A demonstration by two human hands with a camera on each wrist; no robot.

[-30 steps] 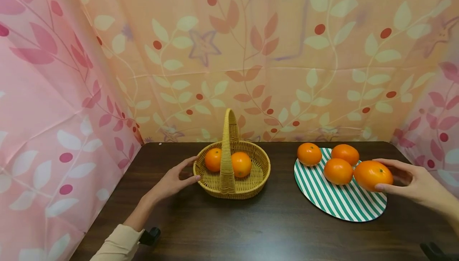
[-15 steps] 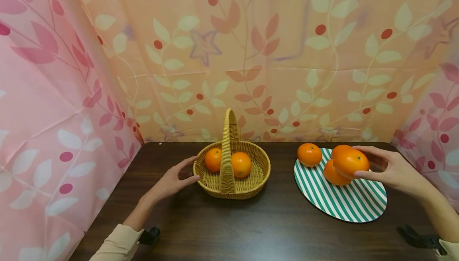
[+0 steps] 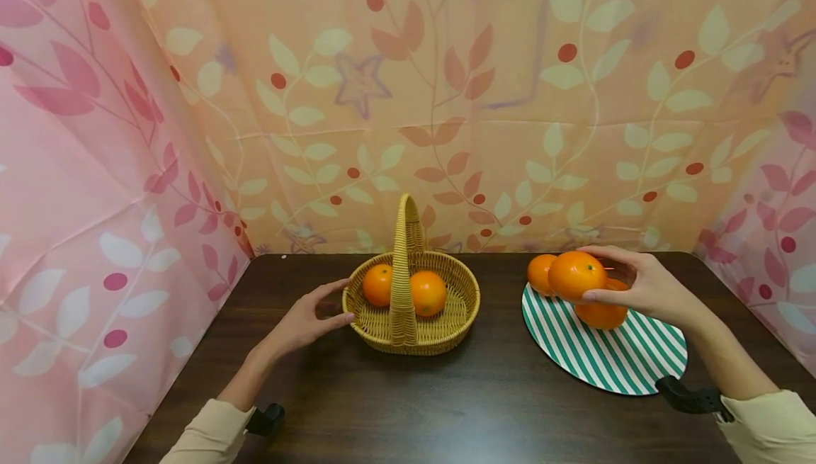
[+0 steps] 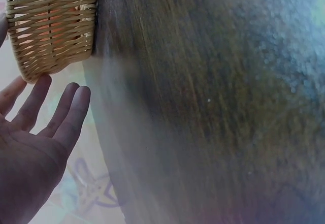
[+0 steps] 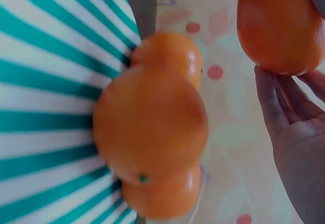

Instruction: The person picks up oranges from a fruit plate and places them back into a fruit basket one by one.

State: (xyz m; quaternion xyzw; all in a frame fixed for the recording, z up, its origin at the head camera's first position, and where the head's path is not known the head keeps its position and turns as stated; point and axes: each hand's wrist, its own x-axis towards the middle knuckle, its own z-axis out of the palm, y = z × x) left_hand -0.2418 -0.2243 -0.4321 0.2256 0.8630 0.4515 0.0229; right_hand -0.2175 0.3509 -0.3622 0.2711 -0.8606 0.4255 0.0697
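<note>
- While your left hand (image 3: pixel 310 322) is resting its outstretched fingers and thumb against the left rim of the yellow, oval wicker basket (image 3: pixel 440 342), your right hand (image 3: pixel 644 287) is grasping a glossy, round orange fruit (image 3: pixel 576 276).
- That fruit is now hanging over the back-left edge of the oval mat striped green and white (image 3: pixel 637 365); a second ago it was showing by the mat's right edge.
- For the work in hand, you are seemingly partway through a carry: the gap to the basket is narrowing, though the fruit is not yet crossing the mat's left edge.
- Your left hand is keeping its place, apparently steadying the basket, which is standing near the back edge of the dark brown wooden table (image 3: pixel 408 407).
- Inside the basket, two glossy orange fruits (image 3: pixel 428 292) are lying left of the right rim, leaving wicker showing at that end.
- On the mat, three more orange fruits (image 5: pixel 150 125) are clustering toward the back edge, your right hand partly hiding them from the head view.
- The tall, arching wicker handle (image 3: pixel 403 273) is crossing the basket's middle, so it is standing as the likeliest snag.
- Behind the table's back edge, a leaf-patterned peach curtain (image 3: pixel 484 145) is hanging.
</note>
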